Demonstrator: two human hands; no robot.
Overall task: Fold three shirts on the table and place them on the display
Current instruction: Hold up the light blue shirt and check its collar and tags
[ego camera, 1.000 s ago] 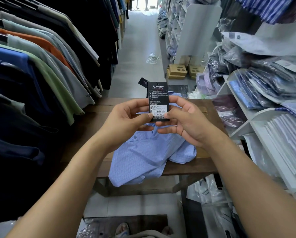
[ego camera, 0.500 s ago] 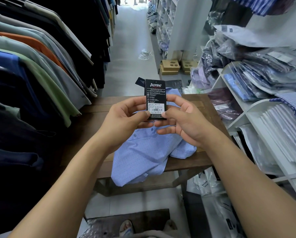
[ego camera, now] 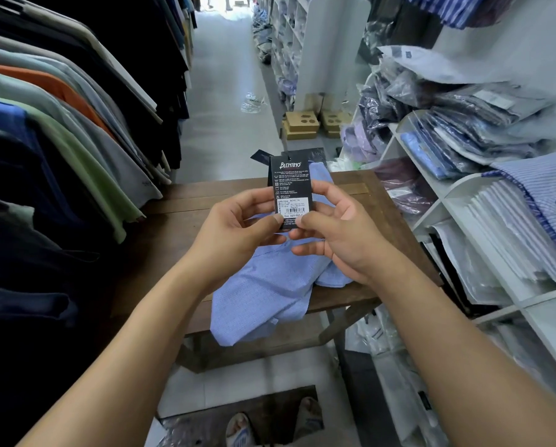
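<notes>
A light blue shirt (ego camera: pixel 267 285) lies crumpled on the brown wooden table (ego camera: pixel 179 221), one part hanging over the near edge. Above it I hold a black hang tag (ego camera: pixel 290 185) upright. My left hand (ego camera: pixel 238 230) pinches its lower left edge between thumb and fingers. My right hand (ego camera: pixel 337 227) pinches its lower right edge, thumb on the front. A white price sticker shows on the tag. A second dark tag (ego camera: pixel 259 156) peeks out behind it. Only one shirt is visible on the table.
A rack of hanging shirts (ego camera: pixel 60 130) crowds the left side. White display shelves (ego camera: pixel 444 201) with folded and bagged shirts (ego camera: pixel 483 130) stand at the right. Cardboard boxes (ego camera: pixel 302 124) sit on the aisle floor beyond the table. My feet stand on a mat (ego camera: pixel 270 421) below.
Both hands keep hold of the tag in the same grip. The view has shifted slightly; the tag and hands sit a little lower and closer over the shirt.
</notes>
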